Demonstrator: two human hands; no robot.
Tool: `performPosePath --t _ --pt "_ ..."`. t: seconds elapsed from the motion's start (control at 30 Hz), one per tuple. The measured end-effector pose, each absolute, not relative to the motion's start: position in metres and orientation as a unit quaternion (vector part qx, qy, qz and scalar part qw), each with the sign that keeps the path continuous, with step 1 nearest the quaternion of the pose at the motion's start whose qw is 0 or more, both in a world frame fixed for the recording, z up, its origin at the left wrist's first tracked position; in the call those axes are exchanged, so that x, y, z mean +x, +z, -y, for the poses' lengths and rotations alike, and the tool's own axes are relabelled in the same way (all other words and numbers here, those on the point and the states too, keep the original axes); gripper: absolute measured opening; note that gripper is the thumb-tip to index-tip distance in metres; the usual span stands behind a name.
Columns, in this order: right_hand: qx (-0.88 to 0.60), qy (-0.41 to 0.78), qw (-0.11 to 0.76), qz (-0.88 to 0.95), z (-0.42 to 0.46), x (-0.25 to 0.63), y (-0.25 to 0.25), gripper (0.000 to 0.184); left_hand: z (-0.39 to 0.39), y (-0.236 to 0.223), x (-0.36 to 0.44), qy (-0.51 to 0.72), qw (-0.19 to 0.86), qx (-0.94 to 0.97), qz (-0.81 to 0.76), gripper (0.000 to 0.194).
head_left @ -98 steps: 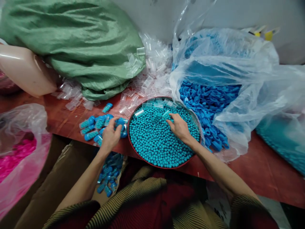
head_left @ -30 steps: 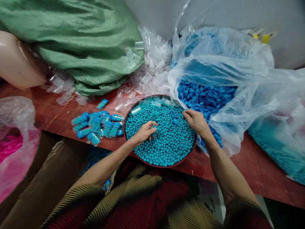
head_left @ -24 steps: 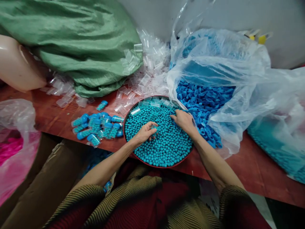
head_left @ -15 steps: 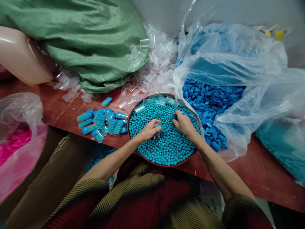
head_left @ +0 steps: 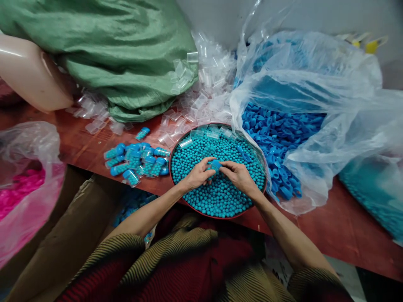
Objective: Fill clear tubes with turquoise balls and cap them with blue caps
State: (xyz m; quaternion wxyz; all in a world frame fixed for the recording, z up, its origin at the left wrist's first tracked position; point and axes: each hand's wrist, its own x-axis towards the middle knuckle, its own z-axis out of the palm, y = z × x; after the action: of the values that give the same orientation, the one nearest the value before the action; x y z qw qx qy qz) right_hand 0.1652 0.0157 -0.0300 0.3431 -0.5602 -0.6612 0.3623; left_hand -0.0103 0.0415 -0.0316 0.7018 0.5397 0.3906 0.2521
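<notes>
My left hand (head_left: 198,175) is closed around a small clear plastic tube (head_left: 209,167) that holds turquoise beads; much of it is hidden by the fingers. At the tube's mouth, my right hand (head_left: 238,177) pinches a blue cap (head_left: 216,164), which touches the tube. Both hands are over a round red tray (head_left: 170,171) full of turquoise beads (head_left: 220,201). Several clear tubes (head_left: 213,134) lie on the beads at the far rim. Another blue cap (head_left: 244,154) rests on the beads behind my right hand. Capped, bead-filled tubes (head_left: 135,159) are heaped left of the tray.
A clear bag of blue caps (head_left: 283,126) spills beside the tray's right side. Loose clear tubes (head_left: 208,92) are piled behind, by a green sack (head_left: 126,58). A beige container (head_left: 31,75) stands left. A bag of pink pieces (head_left: 25,188) hangs below the red table (head_left: 85,155).
My right hand reached the cap bag's edge, came back over the tray with blue caps, left one on the beads, and moved left to bring another onto the tube in my left hand.
</notes>
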Motion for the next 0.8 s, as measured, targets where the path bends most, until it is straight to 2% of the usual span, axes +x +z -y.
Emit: performPosePath --t 0.2,0.37,0.47,0.6,0.7,0.8 --pt "-0.534 0.237 0.334 0.740 -0.001 0.158 -0.027 0.027 -0.033 -0.030 -0.007 0.293 0.699 0.516 -0.400 0.044" --pt "-0.499 0.205 0.348 0.767 0.002 0.156 -0.030 0.029 -0.029 -0.035 -0.002 0.331 0.678 0.505 -0.418 0.032" --pt "-0.474 0.256 0.337 0.772 -0.002 0.165 -0.027 0.029 -0.027 -0.036 -0.003 0.323 0.667 0.522 -0.423 0.029" --pt "-0.460 0.390 0.337 0.723 -0.010 0.182 -0.022 0.022 -0.027 -0.030 -0.009 0.284 0.690 0.530 -0.403 0.032" --pt "-0.504 0.478 0.388 0.605 -0.014 0.183 -0.025 0.037 -0.027 -0.025 -0.014 0.232 0.713 0.537 -0.387 0.035" --pt "-0.551 0.469 0.434 0.536 -0.013 0.172 -0.028 0.046 -0.026 -0.023 -0.013 0.234 0.710 0.531 -0.399 0.037"
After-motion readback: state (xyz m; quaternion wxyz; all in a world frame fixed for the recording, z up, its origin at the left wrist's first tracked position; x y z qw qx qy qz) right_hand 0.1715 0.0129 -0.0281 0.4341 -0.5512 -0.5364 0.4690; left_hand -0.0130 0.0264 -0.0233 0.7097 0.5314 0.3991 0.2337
